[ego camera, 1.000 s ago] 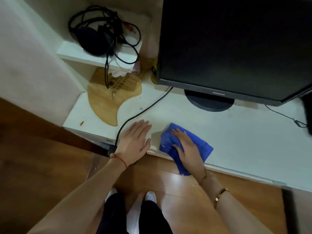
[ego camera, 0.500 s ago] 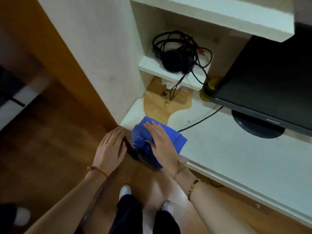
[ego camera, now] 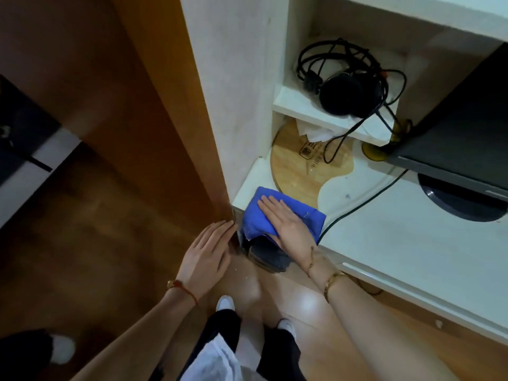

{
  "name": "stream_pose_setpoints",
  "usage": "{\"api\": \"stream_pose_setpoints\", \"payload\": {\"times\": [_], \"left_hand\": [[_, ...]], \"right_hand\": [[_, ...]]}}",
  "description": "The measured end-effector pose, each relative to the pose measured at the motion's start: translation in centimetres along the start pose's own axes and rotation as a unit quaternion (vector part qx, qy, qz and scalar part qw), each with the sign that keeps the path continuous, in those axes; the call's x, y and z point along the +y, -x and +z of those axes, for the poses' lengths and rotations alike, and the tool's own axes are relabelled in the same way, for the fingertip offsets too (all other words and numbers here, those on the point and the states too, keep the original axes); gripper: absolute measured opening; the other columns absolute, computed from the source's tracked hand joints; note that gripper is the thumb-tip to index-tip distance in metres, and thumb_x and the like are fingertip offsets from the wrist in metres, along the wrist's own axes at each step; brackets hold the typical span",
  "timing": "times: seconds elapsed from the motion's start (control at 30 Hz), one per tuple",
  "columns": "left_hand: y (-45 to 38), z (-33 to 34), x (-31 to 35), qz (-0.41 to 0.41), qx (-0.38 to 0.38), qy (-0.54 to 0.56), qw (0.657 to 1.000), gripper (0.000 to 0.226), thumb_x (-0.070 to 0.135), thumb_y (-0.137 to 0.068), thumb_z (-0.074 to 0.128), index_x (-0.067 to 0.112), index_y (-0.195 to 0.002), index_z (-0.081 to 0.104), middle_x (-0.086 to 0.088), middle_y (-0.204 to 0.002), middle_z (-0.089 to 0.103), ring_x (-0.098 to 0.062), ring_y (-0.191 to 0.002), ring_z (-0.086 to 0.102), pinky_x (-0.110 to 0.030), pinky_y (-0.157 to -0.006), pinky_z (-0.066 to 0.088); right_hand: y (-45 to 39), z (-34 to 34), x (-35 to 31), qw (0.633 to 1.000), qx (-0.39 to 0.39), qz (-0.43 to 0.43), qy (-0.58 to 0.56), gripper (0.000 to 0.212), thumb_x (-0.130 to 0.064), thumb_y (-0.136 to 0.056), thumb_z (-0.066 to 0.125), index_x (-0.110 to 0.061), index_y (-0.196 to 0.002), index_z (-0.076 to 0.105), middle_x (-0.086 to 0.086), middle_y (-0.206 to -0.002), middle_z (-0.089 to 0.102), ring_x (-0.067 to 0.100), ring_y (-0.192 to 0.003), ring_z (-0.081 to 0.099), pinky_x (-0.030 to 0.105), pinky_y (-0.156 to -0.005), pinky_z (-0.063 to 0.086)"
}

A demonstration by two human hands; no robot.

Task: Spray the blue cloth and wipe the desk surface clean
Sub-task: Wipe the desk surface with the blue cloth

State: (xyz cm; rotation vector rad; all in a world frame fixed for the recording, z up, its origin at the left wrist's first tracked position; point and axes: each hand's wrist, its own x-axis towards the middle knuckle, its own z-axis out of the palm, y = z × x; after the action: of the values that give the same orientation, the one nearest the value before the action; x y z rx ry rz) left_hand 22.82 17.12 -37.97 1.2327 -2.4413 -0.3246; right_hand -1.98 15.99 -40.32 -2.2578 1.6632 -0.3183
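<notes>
The blue cloth lies folded at the front left corner of the white desk, one edge hanging over the desk's rim. My right hand presses flat on the cloth, fingers stretched toward the left. My left hand is held open just below and left of the desk corner, fingertips near the corner edge, holding nothing. No spray bottle is in view.
A wooden board lies behind the cloth. A black cable runs across the desk. The monitor and its round base stand at right. Headphones rest on a small shelf. A dark object sits under the desk corner.
My right hand has slid the cloth leftward along the front edge to the desk's left corner. My left hand left the desk top and now hovers off the corner.
</notes>
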Motion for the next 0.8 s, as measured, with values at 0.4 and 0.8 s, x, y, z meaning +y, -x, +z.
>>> {"api": "stream_pose_setpoints", "payload": {"times": [0.4,0.8], "left_hand": [[-0.8,2.8,2.8,-0.115,0.038,0.033,0.992,0.049,0.024,-0.096,0.045,0.006,-0.141,0.051,-0.011,-0.141,0.056,-0.025,-0.13,0.052,-0.037,-0.112,0.041],[-5.2,6.5,2.4,-0.091,-0.044,0.03,0.994,0.063,0.021,-0.099,0.051,0.01,-0.155,0.025,-0.007,-0.163,0.022,-0.019,-0.153,0.012,-0.041,-0.119,0.031]], "right_hand": [[-2.5,0.0,-0.4,0.999,-0.005,-0.043,0.029,0.073,-0.03,-0.096,0.057,-0.011,-0.155,0.018,0.006,-0.162,0.016,0.021,-0.15,0.01,0.037,-0.123,0.006],[6.9,-2.2,4.7,0.995,-0.027,-0.094,0.009,0.075,-0.03,-0.094,0.061,-0.011,-0.154,0.021,0.001,-0.162,0.016,0.012,-0.15,0.008,0.032,-0.123,0.007]]}}
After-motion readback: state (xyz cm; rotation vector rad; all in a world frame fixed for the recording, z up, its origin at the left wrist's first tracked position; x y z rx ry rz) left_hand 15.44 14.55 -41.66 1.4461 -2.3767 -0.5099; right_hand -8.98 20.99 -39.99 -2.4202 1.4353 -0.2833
